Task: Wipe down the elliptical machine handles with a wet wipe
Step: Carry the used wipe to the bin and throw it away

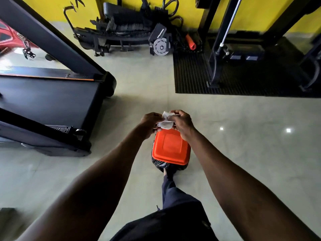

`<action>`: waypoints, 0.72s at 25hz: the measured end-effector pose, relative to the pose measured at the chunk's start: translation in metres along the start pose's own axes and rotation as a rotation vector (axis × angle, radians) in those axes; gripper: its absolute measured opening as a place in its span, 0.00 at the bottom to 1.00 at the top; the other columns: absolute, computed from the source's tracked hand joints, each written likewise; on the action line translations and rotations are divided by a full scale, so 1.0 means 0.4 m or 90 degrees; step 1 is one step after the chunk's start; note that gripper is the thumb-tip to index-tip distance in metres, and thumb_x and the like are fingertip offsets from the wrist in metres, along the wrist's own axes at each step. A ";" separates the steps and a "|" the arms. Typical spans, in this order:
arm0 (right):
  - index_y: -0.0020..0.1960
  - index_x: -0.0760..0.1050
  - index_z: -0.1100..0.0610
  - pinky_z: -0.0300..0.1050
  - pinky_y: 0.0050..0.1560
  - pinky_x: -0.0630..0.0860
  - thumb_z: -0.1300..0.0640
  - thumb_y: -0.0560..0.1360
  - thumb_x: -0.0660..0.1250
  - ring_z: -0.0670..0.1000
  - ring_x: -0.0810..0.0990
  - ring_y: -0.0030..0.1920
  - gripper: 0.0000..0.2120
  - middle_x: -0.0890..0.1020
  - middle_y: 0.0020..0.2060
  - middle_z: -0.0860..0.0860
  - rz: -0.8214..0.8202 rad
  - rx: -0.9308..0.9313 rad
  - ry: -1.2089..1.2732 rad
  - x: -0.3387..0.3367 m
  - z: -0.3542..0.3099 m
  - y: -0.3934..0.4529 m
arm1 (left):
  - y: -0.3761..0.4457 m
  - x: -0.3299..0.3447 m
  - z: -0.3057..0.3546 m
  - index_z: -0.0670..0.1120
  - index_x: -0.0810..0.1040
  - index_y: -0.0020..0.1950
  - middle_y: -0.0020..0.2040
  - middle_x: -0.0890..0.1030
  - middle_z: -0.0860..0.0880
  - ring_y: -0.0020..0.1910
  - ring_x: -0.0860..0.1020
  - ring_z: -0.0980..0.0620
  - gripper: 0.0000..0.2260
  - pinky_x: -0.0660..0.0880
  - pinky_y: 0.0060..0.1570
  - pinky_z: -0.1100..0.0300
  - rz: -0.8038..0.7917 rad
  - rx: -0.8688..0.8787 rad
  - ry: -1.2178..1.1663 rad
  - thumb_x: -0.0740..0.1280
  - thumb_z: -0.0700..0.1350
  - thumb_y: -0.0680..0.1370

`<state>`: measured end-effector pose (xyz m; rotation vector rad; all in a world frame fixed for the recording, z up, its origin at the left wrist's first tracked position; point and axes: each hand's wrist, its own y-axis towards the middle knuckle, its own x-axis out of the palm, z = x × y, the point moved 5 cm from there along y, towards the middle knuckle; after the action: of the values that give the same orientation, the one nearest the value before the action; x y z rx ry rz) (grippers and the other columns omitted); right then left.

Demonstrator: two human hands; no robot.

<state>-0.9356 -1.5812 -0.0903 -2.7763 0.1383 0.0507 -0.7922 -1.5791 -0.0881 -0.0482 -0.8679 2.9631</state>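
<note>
Both arms reach forward, bare to the upper forearm. The left hand (150, 123) and right hand (182, 123) meet over a white wipe (165, 121), a thin, crumpled, damp-looking sheet bunched between them. Left fingers are curled together and pinched on the wipe's left edge; right fingers (174, 112) are bent together and pinched on its top right corner. A rounded fold of the wipe hangs just below both sets of fingertips.

Directly beneath the hands stands a bin (169, 148) with a smooth orange plastic lid, square with rounded corners and a raised centre panel; glossy black liner film bulges under its rim. A foot and a dark blue trouser leg (171, 188) sit at the bin's near side.

Floor (243, 145): pale, polished tile with light glare. Well left of the fingers, a treadmill (52, 100) with matt black deck and angled frame. Far beyond the fingers, a ribbed black rubber mat (192, 75) under a black steel frame, against a yellow wall (189, 13).
</note>
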 end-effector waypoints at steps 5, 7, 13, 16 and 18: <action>0.54 0.77 0.61 0.41 0.34 0.76 0.59 0.65 0.74 0.53 0.82 0.41 0.19 0.82 0.43 0.55 0.001 0.098 0.032 -0.049 0.004 0.295 | 0.288 0.068 0.091 0.45 0.75 0.40 0.36 0.76 0.46 0.35 0.75 0.51 0.08 0.74 0.37 0.60 0.011 -0.088 0.041 0.67 0.34 0.77; 0.49 0.79 0.61 0.40 0.32 0.75 0.58 0.65 0.76 0.52 0.81 0.37 0.15 0.82 0.39 0.55 -0.007 0.133 0.020 -0.062 0.007 0.382 | 0.374 0.091 0.126 0.46 0.74 0.40 0.35 0.76 0.45 0.33 0.75 0.51 0.09 0.74 0.33 0.61 0.013 -0.103 0.044 0.67 0.33 0.76; 0.42 0.74 0.59 0.35 0.20 0.66 0.73 0.72 0.63 0.49 0.73 0.24 0.10 0.77 0.31 0.57 0.041 0.224 -0.052 -0.072 0.088 0.531 | 0.550 0.106 0.044 0.47 0.73 0.42 0.36 0.75 0.47 0.32 0.75 0.50 0.10 0.74 0.29 0.63 0.021 -0.202 0.008 0.61 0.34 0.79; 0.45 0.77 0.60 0.37 0.29 0.75 0.67 0.73 0.66 0.50 0.77 0.32 0.04 0.81 0.40 0.58 0.046 0.277 -0.042 -0.055 0.168 0.558 | 0.607 0.093 -0.054 0.47 0.75 0.42 0.39 0.75 0.49 0.34 0.74 0.51 0.08 0.74 0.38 0.59 -0.003 -0.262 -0.001 0.62 0.38 0.79; 0.45 0.79 0.60 0.43 0.36 0.79 0.59 0.72 0.70 0.51 0.80 0.38 0.05 0.82 0.44 0.56 0.062 0.289 -0.074 -0.048 0.237 0.585 | 0.645 0.081 -0.120 0.47 0.76 0.42 0.40 0.74 0.49 0.35 0.72 0.51 0.07 0.73 0.39 0.59 -0.006 -0.291 -0.001 0.63 0.39 0.79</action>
<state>-0.9804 -1.7636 -0.2602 -2.3065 0.2249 0.1814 -0.8334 -1.7684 -0.2681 -0.0593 -1.5180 2.6890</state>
